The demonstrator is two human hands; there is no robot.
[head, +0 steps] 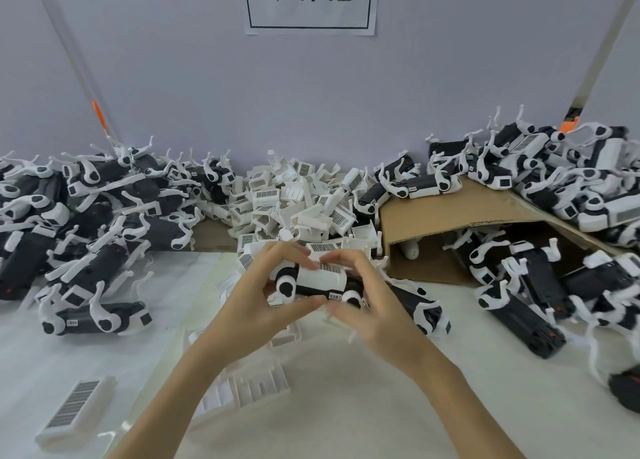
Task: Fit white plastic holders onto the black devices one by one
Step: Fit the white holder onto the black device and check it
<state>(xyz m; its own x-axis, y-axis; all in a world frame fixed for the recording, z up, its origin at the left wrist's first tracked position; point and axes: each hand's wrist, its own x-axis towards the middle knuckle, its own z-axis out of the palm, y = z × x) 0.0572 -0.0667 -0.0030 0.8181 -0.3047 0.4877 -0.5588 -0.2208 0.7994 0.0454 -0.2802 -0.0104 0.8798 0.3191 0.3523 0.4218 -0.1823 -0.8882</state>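
From the head camera, both hands are working just in front of the holder pile [304,195]: the left hand [258,292] and right hand [360,295] are pinching one device [311,287], pressing its white holder [320,276] on. It looks light, rigid and smooth, so gripping the long edges seems safest.

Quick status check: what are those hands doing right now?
Both hands, left hand and right hand, grip one black device. White holder seated on top. Nothing in the way.
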